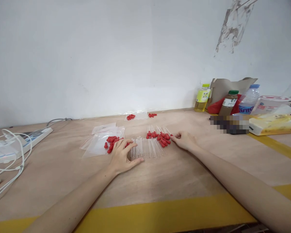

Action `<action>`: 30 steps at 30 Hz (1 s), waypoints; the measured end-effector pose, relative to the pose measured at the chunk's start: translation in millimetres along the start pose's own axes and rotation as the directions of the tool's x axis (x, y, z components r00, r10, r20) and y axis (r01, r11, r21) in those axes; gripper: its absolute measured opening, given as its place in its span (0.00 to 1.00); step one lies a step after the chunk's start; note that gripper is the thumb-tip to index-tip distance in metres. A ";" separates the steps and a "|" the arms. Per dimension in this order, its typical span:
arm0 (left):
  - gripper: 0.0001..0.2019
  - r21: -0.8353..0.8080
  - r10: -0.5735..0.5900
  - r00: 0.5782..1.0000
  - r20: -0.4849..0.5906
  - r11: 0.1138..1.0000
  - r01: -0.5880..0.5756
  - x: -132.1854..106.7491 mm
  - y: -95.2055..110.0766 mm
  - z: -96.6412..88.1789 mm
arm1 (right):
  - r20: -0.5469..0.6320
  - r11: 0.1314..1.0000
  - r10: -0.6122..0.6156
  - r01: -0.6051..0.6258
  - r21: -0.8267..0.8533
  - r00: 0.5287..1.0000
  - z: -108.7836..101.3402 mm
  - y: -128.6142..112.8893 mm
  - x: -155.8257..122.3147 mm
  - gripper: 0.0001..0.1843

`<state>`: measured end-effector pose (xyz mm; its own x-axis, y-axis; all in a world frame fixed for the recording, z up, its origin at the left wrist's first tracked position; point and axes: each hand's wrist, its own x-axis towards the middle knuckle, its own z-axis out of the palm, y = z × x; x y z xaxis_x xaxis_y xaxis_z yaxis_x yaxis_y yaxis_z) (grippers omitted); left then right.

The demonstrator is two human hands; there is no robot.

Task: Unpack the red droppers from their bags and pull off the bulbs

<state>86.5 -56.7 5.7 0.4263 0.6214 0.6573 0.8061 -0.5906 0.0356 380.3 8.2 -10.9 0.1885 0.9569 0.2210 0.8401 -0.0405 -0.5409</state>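
My left hand [122, 157] rests at the left end of a row of clear glass dropper tubes [144, 148], fingers spread and thumb apart. Beside and partly under its fingers lie loose red rubber bulbs [111, 142] on clear zip bags [94, 147]. Across the row, my right hand [184, 140] pinches the red bulb of a dropper [171, 136] between thumb and fingertips. Next to it is a group of droppers with red bulbs [163, 139], their clear tubes pointing toward the wall.
Near the wall lie more red bulbs [130, 117] on clear plastic. A power strip [36, 139] with white cables [21, 152] is at left. At right stand a yellow-capped bottle [202, 98], a green-capped bottle [229, 103], a water bottle [249, 98] and a tissue pack [271, 125].
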 end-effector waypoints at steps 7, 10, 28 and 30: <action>0.31 0.025 -0.021 0.999 0.035 0.999 0.020 -0.3 -0.2 -0.3 | -0.185 0.990 0.075 -0.050 0.132 0.980 -4.8 1.7 1.6 0.15; 0.26 0.024 -0.057 0.998 -0.007 0.998 0.057 -0.2 0.0 1.3 | -0.318 0.950 -0.118 0.200 0.238 0.941 -7.1 0.1 -4.6 0.13; 0.04 0.121 0.284 0.944 -0.164 0.956 -0.267 4.7 22.3 11.4 | -0.324 0.530 -0.807 0.847 -0.031 0.493 15.9 -42.6 -65.8 0.08; 0.04 0.128 0.293 0.944 -0.154 0.953 -0.275 4.2 23.0 10.7 | -0.310 0.519 -0.817 0.854 -0.027 0.487 15.4 -42.0 -65.6 0.08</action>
<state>111.2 -62.2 1.3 0.5750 0.3345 0.7466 0.7036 -0.6679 -0.2427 324.8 -48.4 -15.2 -0.4369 0.4098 0.8007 0.6111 0.7885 -0.0701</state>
